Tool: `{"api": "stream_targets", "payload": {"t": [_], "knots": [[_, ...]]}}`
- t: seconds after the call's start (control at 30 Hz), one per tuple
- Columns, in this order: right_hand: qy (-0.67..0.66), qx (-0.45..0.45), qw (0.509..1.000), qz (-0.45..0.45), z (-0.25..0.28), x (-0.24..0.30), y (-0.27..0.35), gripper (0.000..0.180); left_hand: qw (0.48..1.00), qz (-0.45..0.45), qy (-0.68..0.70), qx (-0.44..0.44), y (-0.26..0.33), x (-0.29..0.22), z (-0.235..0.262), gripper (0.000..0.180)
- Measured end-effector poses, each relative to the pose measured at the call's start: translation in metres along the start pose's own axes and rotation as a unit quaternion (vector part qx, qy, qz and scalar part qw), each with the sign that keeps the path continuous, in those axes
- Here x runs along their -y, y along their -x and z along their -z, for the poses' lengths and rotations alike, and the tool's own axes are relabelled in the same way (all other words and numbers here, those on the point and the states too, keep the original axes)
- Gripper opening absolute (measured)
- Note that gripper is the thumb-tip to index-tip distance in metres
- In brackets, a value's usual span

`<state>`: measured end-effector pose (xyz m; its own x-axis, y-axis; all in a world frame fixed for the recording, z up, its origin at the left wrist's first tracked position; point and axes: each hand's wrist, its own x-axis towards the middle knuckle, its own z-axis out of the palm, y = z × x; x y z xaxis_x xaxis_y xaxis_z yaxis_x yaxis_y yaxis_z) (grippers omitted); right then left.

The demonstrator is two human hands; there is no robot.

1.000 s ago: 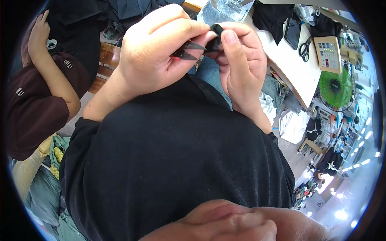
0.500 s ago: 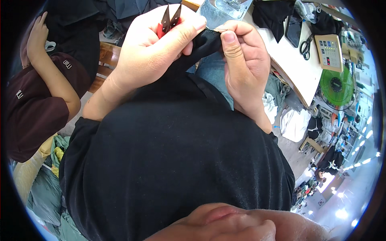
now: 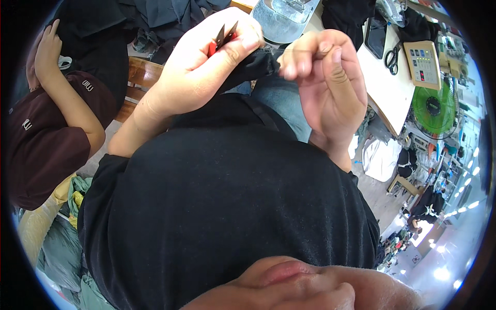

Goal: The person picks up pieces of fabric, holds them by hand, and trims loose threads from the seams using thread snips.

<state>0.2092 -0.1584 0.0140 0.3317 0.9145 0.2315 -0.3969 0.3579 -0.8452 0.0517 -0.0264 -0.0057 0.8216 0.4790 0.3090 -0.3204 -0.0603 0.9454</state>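
My left hand (image 3: 206, 70) is closed around small thread snips (image 3: 225, 37) with red handles, their two dark blades pointing up and apart. The same hand pinches a piece of black fabric (image 3: 253, 68) between thumb and fingers, and the cloth hangs below toward my lap. From the fabric a thin thread (image 3: 293, 50) runs taut across to my right hand (image 3: 333, 85). There the thumb and forefinger are pressed together on it, the other fingers curled close to the cloth's edge.
Ahead is a sewing machine's metal plate (image 3: 281, 23). On the white table (image 3: 382, 85) at right lie black scissors (image 3: 392, 61), a phone (image 3: 375, 39) and a control panel (image 3: 422, 64). A green fan (image 3: 433, 106) stands beyond. At left sits another person (image 3: 57, 134).
My right hand has moved right and slightly down, away from the left, and the thread now stretches between them. The left hand with the snips has shifted slightly.
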Motion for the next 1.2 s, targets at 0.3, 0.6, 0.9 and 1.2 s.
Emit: {"api": "stream_targets", "payload": {"t": [0.3, 0.6, 0.9, 1.2], "knots": [[0.424, -0.05, 0.895, 0.131, -0.014, 0.005, 0.005, 0.01, 0.982, -0.017, -0.163, 0.095, 0.013, -0.005, -0.002, 0.011], [0.315, 0.039, 0.947, 0.051, -0.008, -0.018, 0.014, 0.047, 0.989, -0.093, -0.042, -0.107, 0.009, 0.014, -0.017, 0.017], [0.351, 0.01, 0.905, 0.24, 0.002, -0.026, 0.019, 0.006, 0.96, -0.141, -0.015, 0.24, -0.015, 0.012, 0.046, 0.015], [0.313, -0.016, 0.904, 0.29, -0.006, -0.028, 0.027, 0.006, 0.884, -0.208, -0.408, 0.097, 0.009, 0.001, 0.02, 0.006]]}}
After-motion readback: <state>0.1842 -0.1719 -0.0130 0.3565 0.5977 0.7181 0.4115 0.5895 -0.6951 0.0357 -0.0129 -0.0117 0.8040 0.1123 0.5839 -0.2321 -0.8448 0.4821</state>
